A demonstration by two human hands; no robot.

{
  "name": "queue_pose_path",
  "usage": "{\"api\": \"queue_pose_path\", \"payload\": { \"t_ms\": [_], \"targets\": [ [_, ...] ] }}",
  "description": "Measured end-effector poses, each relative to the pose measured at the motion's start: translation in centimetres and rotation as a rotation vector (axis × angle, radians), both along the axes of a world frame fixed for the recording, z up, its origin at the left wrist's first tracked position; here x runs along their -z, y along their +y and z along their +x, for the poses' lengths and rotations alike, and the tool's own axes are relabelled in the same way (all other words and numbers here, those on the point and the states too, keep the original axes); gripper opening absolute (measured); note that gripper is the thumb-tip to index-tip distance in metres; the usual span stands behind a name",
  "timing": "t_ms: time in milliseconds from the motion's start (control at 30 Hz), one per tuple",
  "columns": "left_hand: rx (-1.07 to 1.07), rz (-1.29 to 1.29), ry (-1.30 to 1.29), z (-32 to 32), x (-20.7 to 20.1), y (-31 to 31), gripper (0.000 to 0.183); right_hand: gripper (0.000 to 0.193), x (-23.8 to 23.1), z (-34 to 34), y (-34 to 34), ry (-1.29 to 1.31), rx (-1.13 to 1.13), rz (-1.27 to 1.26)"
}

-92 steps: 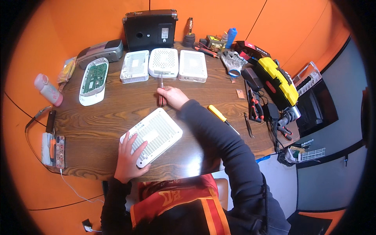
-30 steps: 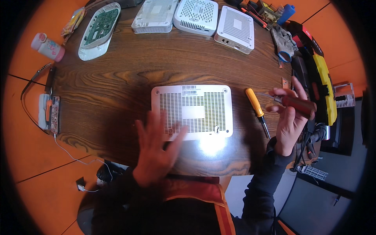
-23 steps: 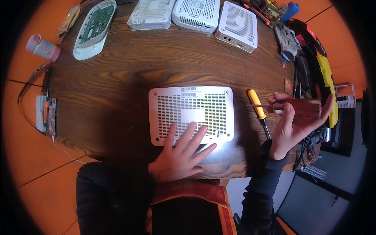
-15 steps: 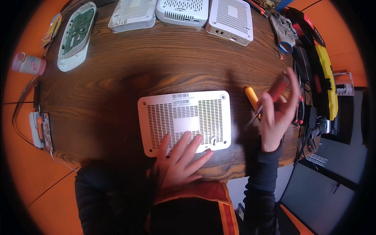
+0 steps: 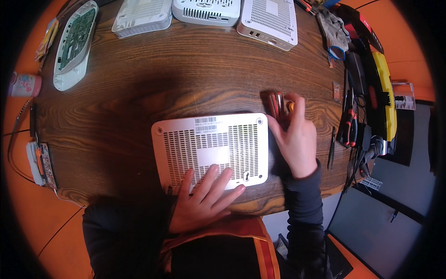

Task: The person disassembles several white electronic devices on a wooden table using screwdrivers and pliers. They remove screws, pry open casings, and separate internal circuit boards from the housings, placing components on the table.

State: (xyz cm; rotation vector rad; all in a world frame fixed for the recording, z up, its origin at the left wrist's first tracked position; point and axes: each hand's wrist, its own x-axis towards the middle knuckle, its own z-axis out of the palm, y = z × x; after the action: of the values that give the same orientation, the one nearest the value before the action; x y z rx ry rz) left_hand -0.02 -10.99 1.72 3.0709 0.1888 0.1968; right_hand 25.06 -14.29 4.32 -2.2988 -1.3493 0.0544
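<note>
Open room is seen on the wood-grained table [image 5: 125, 88] beyond the slotted white router [image 5: 213, 156], laid near the front edge. Its near edge is covered by the left hand [image 5: 200, 202], fingers spread, grasping nothing. The right hand [image 5: 296, 137] is half curled beside a red-handled screwdriver [image 5: 276, 106]; whether that is gripped cannot be told.

On the table [image 5: 139, 79], 3 cases [image 5: 206, 14] behind the front case [image 5: 213, 151], circuit board [image 5: 80, 39] left, pliers [image 5: 348, 131] right.

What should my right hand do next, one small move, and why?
I'd probably settle your right hand around the red handle: it sits by your thumb and fingers, a yellow handle close by, and your grip isn't clear. Your left hand rests on the white vented box.
</note>
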Motion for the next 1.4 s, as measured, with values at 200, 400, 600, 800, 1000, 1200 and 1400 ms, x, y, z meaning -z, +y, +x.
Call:
{"api": "queue_pose_path", "payload": {
  "t_ms": [200, 400, 600, 800, 1000, 1200, 1400],
  "targets": [
    [-0.041, -0.025, -0.021, 0.1, 0.0, -0.4, 0.063, 0.052, -2.7, 2.4, -3.3, -0.257, 0.056, -0.084],
    [-0.038, 0.009, -0.001, 0.2, -0.2, -0.2, 0.070, 0.065, -1.9, 3.1, -3.1, 0.049, 0.003, -0.055],
    [-0.060, 0.017, -0.042, 0.4, 0.0, -0.4, 0.059, 0.064, -6.5, -0.5, -2.5, 0.134, 0.069, 0.784],
    [-0.117, 0.072, -0.143, 0.4, 0.6, -0.5, 0.053, 0.067, -3.9, -3.6, 0.1, 0.182, -0.170, 0.991],
    [-0.148, 0.036, -0.176, 0.5, 0.9, -0.7, 0.046, 0.077, -2.8, -3.4, 0.4, 0.094, 0.019, 1.033],
    [-0.143, 0.011, -0.164, 0.3, 0.9, -0.8, 0.048, 0.075, -2.5, -3.2, 0.4, 0.120, 0.014, 0.985],
    [-0.140, 0.007, -0.141, 0.2, 0.8, -1.0, 0.050, 0.070, -2.8, -3.0, 0.3, 0.179, -0.057, 1.018]
  ]
}}
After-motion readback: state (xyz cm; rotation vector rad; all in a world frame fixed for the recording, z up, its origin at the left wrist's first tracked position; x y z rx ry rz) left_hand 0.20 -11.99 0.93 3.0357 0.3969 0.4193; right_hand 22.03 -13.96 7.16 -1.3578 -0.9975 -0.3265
